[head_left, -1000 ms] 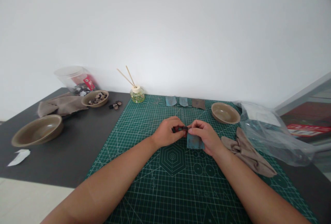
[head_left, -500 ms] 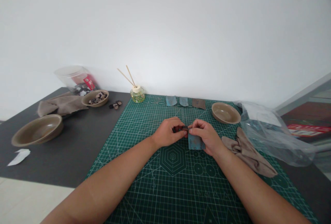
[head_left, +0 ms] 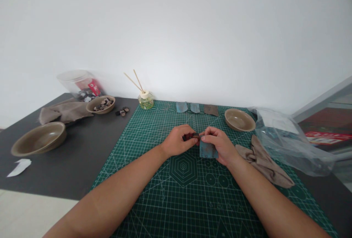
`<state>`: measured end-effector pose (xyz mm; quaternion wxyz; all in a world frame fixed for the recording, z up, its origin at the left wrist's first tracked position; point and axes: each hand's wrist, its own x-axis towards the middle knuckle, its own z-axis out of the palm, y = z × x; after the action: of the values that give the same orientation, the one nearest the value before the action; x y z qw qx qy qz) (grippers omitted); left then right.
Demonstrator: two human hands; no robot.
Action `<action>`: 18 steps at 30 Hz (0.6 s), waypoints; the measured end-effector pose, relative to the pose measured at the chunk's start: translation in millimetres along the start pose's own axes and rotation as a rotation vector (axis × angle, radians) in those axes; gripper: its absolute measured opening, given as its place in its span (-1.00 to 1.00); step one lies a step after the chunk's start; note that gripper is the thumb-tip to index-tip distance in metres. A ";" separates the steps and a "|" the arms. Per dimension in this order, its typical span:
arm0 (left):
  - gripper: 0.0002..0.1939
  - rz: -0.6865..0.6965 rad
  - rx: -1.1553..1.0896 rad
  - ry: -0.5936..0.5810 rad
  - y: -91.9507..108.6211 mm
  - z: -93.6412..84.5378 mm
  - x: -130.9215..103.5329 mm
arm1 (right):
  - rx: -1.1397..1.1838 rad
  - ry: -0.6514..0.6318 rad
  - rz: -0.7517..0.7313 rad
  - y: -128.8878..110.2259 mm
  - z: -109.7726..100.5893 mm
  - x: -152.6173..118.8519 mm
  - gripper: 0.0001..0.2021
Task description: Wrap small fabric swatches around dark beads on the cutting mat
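Above the green cutting mat (head_left: 181,201) my two hands meet fingertip to fingertip. My left hand (head_left: 180,141) pinches a small dark brown piece (head_left: 196,135), mostly covered by the fingers. In my right hand (head_left: 217,142), between thumb and fingers, is a worn blue-grey sheet of sandpaper (head_left: 209,150) that hangs down below the thumb. The sheet's upper edge lies close against the small piece; whether they touch is hard to make out. Three similar sheets, two bluish (head_left: 181,107) and one brown (head_left: 211,110), lie along the mat's far edge.
Right of my hands are a tan bowl (head_left: 240,120), a brown cloth (head_left: 265,163) and a clear plastic bag (head_left: 291,146). To the left stand a bowl of small pieces (head_left: 101,105), another bowl (head_left: 40,139), a clear jar (head_left: 79,84) and a reed diffuser (head_left: 146,99).
Both hands keep the same grips in nearly the same place. The blue-grey sheet's lower edge sits very slightly higher, and the whole view has shifted a little.
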<state>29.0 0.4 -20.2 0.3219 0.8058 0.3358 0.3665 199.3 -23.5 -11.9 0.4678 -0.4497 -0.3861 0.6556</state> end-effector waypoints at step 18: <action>-0.89 0.011 0.025 -0.002 0.9 -1.3 -0.1 | 0.018 0.015 -0.013 -1.0 -0.3 -0.4 -0.81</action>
<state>28.2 0.1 -18.9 0.3102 0.8119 0.3357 0.3631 199.9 -23.6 -11.0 0.4791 -0.4479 -0.3796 0.6524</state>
